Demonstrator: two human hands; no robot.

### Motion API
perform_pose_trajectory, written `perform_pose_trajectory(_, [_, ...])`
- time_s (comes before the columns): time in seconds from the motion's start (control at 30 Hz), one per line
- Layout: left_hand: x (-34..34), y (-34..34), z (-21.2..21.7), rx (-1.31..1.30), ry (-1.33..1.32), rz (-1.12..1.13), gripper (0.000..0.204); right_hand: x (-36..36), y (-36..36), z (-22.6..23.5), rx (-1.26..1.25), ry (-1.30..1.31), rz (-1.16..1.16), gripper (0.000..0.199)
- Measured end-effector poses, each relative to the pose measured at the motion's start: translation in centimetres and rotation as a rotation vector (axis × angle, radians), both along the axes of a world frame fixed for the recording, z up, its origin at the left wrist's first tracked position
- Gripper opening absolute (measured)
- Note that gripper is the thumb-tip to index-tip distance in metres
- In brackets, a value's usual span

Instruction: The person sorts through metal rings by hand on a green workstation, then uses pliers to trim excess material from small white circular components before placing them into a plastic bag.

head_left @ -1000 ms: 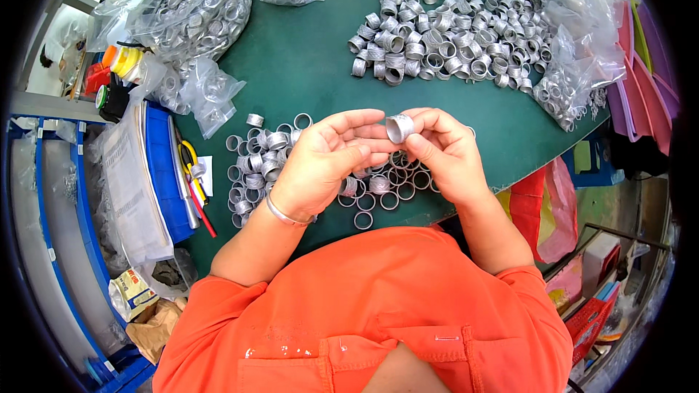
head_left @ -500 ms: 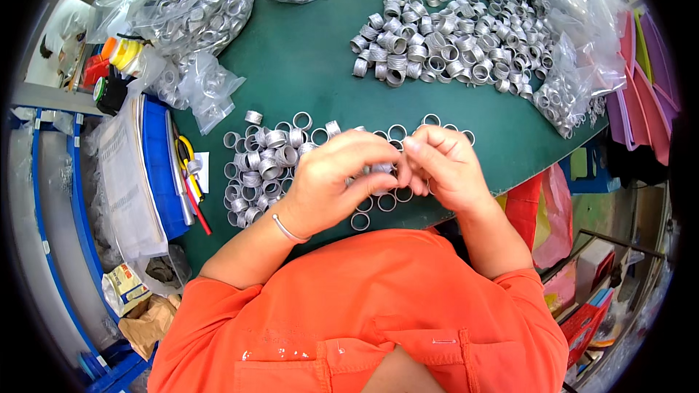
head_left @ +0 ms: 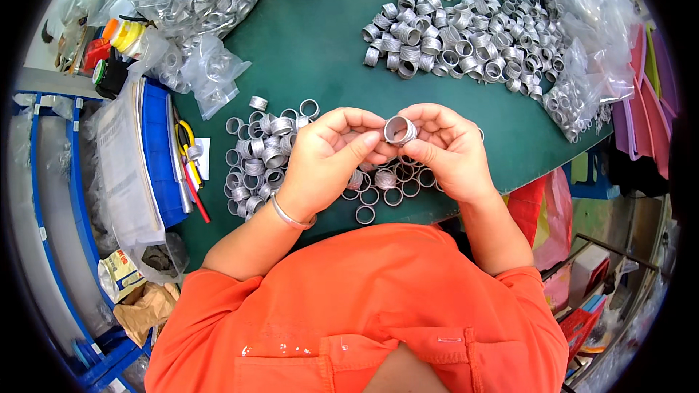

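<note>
A silvery metal ring (head_left: pixel 409 132) with a ridged outer side is raised above the table, tilted so that its round opening shows. My right hand (head_left: pixel 453 154) grips it between thumb and curled fingers. From the other side my left hand (head_left: pixel 328 151) is closed, its thumb and fingertips pressed together at the ring's left edge. Under my hands lie more metal rings (head_left: pixel 393 196), many standing on end and partly hidden by the fingers. To the left of my left hand is a loose heap of ridged rings (head_left: pixel 255 167).
A large pile of rings (head_left: pixel 466 44) covers the green table's (head_left: pixel 313 51) far right, beside clear plastic bags (head_left: pixel 593 65). Bagged rings (head_left: pixel 204 0) lie far left. Papers in a blue tray (head_left: pixel 164 160), yellow-handled scissors (head_left: pixel 186 135) and a red pen (head_left: pixel 198 200) sit at the left edge.
The ring has come up into plain view between my fingertips. My hands have risen slightly from the rings on the table, and the fingers of both have opened out somewhat around it.
</note>
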State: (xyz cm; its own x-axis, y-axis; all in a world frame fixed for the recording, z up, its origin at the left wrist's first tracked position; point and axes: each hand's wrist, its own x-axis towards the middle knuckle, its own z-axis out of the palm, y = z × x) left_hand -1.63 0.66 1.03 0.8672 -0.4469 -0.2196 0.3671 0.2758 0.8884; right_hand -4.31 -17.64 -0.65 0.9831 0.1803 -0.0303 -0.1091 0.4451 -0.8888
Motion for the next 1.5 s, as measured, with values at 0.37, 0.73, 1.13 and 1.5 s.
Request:
perform_pose_trajectory(0.37, [-0.5,-0.3,0.1,0.178,-0.199,-0.035,0.012,-0.5,-0.2,-0.4,0.185,0.256,0.092,0.027])
perform_pose_trajectory(0.73, [-0.5,-0.3,-0.5,0.046,-0.090,0.015,0.014,-1.1,0.7,-0.6,-0.089,-0.247,-0.160,0.040])
perform_pose_trajectory(1.13, [-0.6,-0.7,0.0,0.014,-0.103,-0.001,0.024,-1.4,1.1,-1.4,-0.317,-0.532,-0.292,0.040])
perform_pose_trajectory(1.5, [1.1,4.1,-0.4,0.952,-1.068,-0.182,0.023,3.3,-3.0,-0.9,-1.318,-0.504,-0.367,0.009])
